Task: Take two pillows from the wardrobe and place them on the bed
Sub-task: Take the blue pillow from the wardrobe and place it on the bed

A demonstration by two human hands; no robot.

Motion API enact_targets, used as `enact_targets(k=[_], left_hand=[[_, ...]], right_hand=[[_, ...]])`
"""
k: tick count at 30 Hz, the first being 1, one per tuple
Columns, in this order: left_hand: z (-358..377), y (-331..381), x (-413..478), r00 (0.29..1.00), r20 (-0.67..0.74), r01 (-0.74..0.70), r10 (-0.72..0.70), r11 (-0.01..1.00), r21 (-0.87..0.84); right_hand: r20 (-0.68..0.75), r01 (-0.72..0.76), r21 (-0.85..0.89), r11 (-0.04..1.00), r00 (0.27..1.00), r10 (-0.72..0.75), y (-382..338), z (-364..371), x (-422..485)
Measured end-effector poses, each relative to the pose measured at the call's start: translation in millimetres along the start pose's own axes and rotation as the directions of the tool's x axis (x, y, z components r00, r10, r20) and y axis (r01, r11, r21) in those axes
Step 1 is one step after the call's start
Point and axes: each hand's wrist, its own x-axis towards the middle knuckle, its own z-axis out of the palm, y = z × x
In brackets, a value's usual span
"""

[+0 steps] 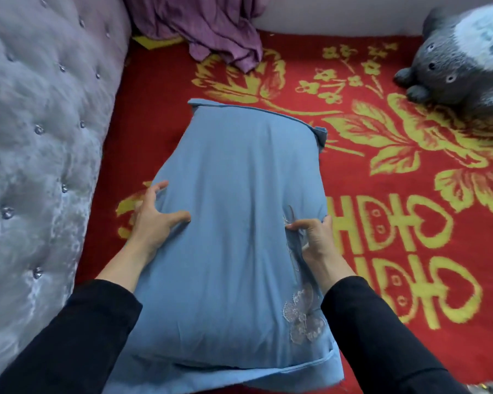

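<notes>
A blue pillow (234,223) with pale embroidered flowers near its lower right corner lies lengthwise over the red and yellow bed cover (382,223). My left hand (154,217) grips its left edge, thumb pressed into the top. On the opposite edge my right hand (315,237) holds the fabric with fingers curled around the side. Both arms are in black sleeves. Only this one pillow is in view; whether it rests fully on the bed I cannot tell.
A grey tufted headboard (34,137) with crystal buttons runs along the left. Crumpled purple cloth (211,29) lies at the far edge of the bed. A grey plush toy (461,58) sits at the far right corner.
</notes>
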Motion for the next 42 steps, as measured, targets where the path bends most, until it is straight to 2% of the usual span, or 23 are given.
enact_targets(k=[6, 11, 15, 18, 21, 23, 26, 27, 29, 30, 31, 34, 37, 42], left_hand=[[-54, 14, 79, 0.993, -0.066, -0.105, 0.103, 0.994, -0.033], [-74, 29, 147, 0.968, -0.178, -0.177, 0.179, 0.984, 0.028], [-92, 42, 207, 0.932, -0.215, -0.271, 0.291, 0.955, 0.120], [-110, 63, 260, 0.881, -0.257, -0.352, 0.397, 0.914, 0.204], [-123, 76, 311, 0.845, -0.289, -0.341, 0.449, 0.870, 0.356], [-118, 58, 337, 0.876, -0.238, -0.221, 0.419, 0.788, 0.574], [-80, -8, 340, 0.981, -0.092, -0.059, 0.169, 0.722, 0.690], [-66, -33, 335, 0.993, -0.051, -0.043, 0.109, 0.720, 0.693], [-47, -68, 327, 0.992, -0.058, -0.041, 0.116, 0.704, 0.709], [-43, -75, 327, 0.985, -0.085, -0.046, 0.151, 0.699, 0.713], [-42, -78, 328, 0.979, -0.103, -0.048, 0.173, 0.696, 0.716], [-41, -76, 325, 0.976, -0.124, -0.034, 0.177, 0.694, 0.720], [-39, -72, 309, 0.984, -0.107, -0.025, 0.140, 0.713, 0.701], [-43, -60, 252, 0.988, -0.034, -0.095, 0.151, 0.762, 0.641]], right_hand=[[0.090, 0.104, -0.037, 0.994, 0.991, -0.100, -7, 102, 48], [0.207, 0.230, -0.228, 0.946, 0.961, -0.184, -23, 175, 97], [0.309, 0.343, -0.284, 0.896, 0.917, -0.253, -35, 229, 138], [0.359, 0.419, -0.227, 0.879, 0.875, -0.324, -50, 276, 166], [0.427, 0.479, -0.201, 0.854, 0.828, -0.364, -59, 315, 192], [0.514, 0.541, -0.363, 0.758, 0.795, -0.321, -43, 326, 209], [0.633, 0.586, -0.590, 0.555, 0.763, -0.133, 16, 321, 221], [0.661, 0.609, -0.652, 0.451, 0.748, -0.055, 40, 318, 225], [0.703, 0.694, -0.708, 0.132, 0.711, 0.030, 77, 308, 228], [0.718, 0.718, -0.696, 0.021, 0.695, 0.022, 87, 304, 230], [0.725, 0.724, -0.689, -0.034, 0.689, 0.005, 90, 302, 231], [0.737, 0.732, -0.674, -0.101, 0.675, -0.022, 91, 298, 227], [0.752, 0.742, -0.645, -0.182, 0.659, 0.019, 88, 292, 212], [0.762, 0.749, -0.627, -0.214, 0.647, 0.030, 75, 268, 167]])
